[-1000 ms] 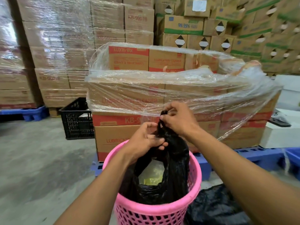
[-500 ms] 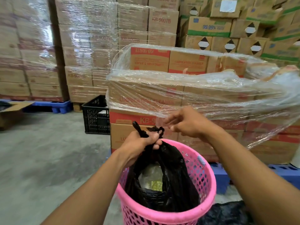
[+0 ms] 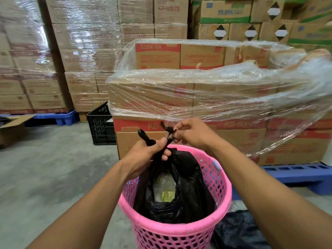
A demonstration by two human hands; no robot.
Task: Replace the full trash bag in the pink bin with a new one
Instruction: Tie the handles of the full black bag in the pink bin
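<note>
Pink bin (image 3: 177, 229): mesh-walled, standing on the concrete floor (image 3: 45, 177) before a wrapped carton stack (image 3: 197, 97). Black bag (image 3: 181, 191): inside the bin, mouth partly gathered, yellowish contents showing through the gap. Left hand (image 3: 145, 155): fist closed around the bag's neck and one handle strip. Right hand (image 3: 193, 134): fingertips pinching the other strip, apparently at a knot. Second black bag (image 3: 239, 230): crumpled on the floor, just beside the bin's right side. Black crate (image 3: 101, 126): left of the stack.

Pink lattice bin (image 3: 181, 229), black trash bag (image 3: 190, 191), black crate (image 3: 101, 128), blue pallet (image 3: 296, 174)
</note>
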